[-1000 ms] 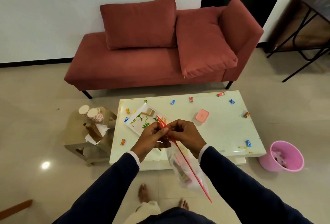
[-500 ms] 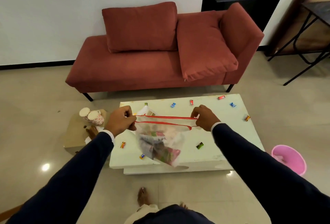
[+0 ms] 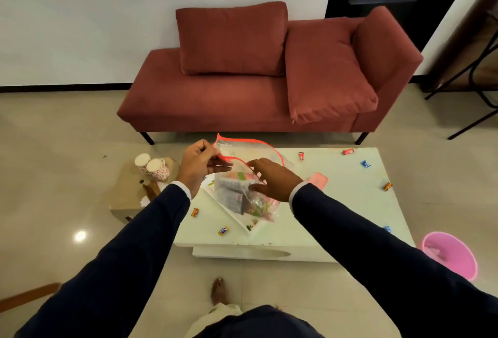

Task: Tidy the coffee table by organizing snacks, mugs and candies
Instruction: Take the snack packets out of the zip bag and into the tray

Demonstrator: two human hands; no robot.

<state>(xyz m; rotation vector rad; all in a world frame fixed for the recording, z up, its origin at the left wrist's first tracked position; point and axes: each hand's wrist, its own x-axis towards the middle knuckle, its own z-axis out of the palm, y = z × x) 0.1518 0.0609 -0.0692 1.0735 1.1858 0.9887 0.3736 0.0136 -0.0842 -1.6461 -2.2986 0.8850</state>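
Note:
A clear zip bag (image 3: pixel 242 197) with a red seal strip holds several snack packets and hangs just above the white coffee table (image 3: pixel 350 211). My left hand (image 3: pixel 198 166) pinches the bag's red rim at its left corner. My right hand (image 3: pixel 272 182) grips the near side of the bag's mouth. The mouth gapes open. Under the bag lies a white leaf-printed tray (image 3: pixel 242 223), mostly hidden. Wrapped candies are scattered on the table, such as a blue one (image 3: pixel 365 164), an orange one (image 3: pixel 387 186) and a yellow-blue one (image 3: pixel 223 230).
Two patterned mugs (image 3: pixel 157 169) stand on a low side table (image 3: pixel 126 197) to the left. A pink lid (image 3: pixel 319 179) lies right of my right hand. A pink bin (image 3: pixel 450 255) sits on the floor at right. A red sofa (image 3: pixel 242 100) lies beyond the table.
The bag was stretched wide between both hands half a second ago. Now my hands have come closer together, the bag's mouth has arched open, and the bag has dropped toward the tray.

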